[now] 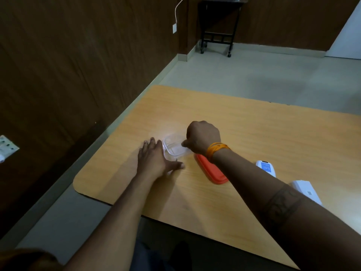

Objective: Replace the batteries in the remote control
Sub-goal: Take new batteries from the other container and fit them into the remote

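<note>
So I'm at the wooden table (254,133), both arms stretched out over it. My left hand (154,159) is lying flat on the tabletop with the fingers straight and a bit spread, thumb sticking out toward the right, right up against the near-left side of a small clear plastic container (173,146). My right hand (203,135) is curled over the far-right side of that same container, knuckles up, and from this angle I honestly can't tell whether the fingers are pinching something inside it or just gripping the rim, since they're tucked under the hand. There's an orange thread band (216,148) on that wrist. The container's orange lid (212,171) is off and lying on the table just to the right of the tub, partly under my right forearm. The white remote control (266,168) sits further right, past my forearm, with a blue label facing up. Another white piece (305,190) lies nearer to me beside it, half hidden by my arm, could be the remote's back cover but it's too covered to say. No batteries I can actually make out.
</note>
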Available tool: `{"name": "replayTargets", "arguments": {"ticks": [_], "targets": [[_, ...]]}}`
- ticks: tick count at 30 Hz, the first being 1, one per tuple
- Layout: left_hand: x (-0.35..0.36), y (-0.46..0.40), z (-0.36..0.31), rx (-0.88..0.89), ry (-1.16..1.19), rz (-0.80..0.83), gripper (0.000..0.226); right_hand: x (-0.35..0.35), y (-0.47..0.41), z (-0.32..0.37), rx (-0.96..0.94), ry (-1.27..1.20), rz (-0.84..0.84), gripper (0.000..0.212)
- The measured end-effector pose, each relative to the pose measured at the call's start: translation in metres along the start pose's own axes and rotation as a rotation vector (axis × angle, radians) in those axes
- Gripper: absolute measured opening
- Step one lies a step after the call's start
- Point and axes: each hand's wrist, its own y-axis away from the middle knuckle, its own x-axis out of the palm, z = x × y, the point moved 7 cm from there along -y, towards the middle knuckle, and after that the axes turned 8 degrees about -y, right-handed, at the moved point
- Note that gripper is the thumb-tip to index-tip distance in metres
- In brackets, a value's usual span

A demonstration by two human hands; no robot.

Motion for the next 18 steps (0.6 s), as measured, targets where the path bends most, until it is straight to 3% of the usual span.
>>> {"name": "replayTargets", "arguments": {"ticks": [4,10,14,18], "targets": [[0.001,-0.002,0.000,-0.005,-0.009,-0.006,0.135,0.010,-0.012,0.007,0.031,0.127,0.083,0.027],[0.001,0.000,-0.001,0.002,0.020,-0.006,0.133,0.016,-0.017,0.003,0.066,0.071,0.080,0.026],[-0.001,0.005,-0.003,-0.001,0.028,-0.011,0.133,0.016,-0.011,-0.007,0.116,-0.135,0.001,0.024],[-0.010,0.013,-0.005,-0.007,0.108,-0.031,0.118,0.006,0.011,-0.017,0.098,-0.436,-0.091,0.016]]}}
